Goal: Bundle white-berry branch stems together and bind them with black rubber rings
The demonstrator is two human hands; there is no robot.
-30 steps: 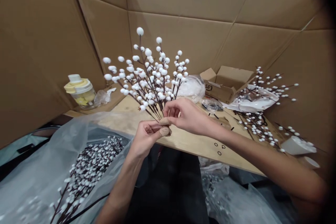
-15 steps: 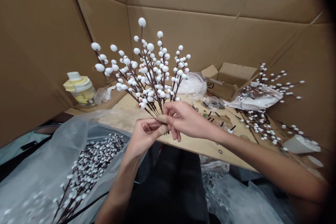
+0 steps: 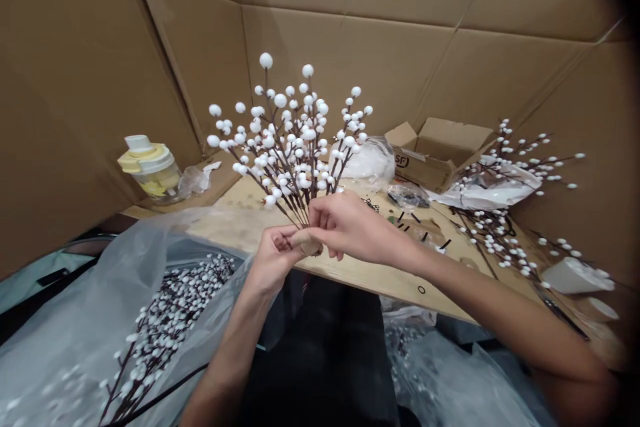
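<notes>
A fanned bunch of white berry branches (image 3: 295, 147) with dark brown stems stands upright in front of me, over the near edge of the table. My left hand (image 3: 275, 253) is closed round the gathered stem ends from below. Against it, my right hand (image 3: 345, 227) pinches the same stems, its thumb and fingers meeting the left thumb. The lowest stem ends are mostly hidden by my fingers. To the left, an open clear plastic bag (image 3: 100, 293) holds many more white berry branches (image 3: 180, 313).
The wooden table (image 3: 360, 273) bears small black strips (image 3: 424, 237) and a black ring (image 3: 421, 290). Behind stand an open cardboard box (image 3: 425, 167) and a yellow-lidded jar (image 3: 153, 170). Loose berry branches (image 3: 500, 240) and a white roll (image 3: 575, 275) lie right. Cardboard walls enclose the table.
The bunch has turned and drawn in on its left side, and its tallest tip sits lower. Both hands keep their hold at the stems, the right fingers slightly shifted.
</notes>
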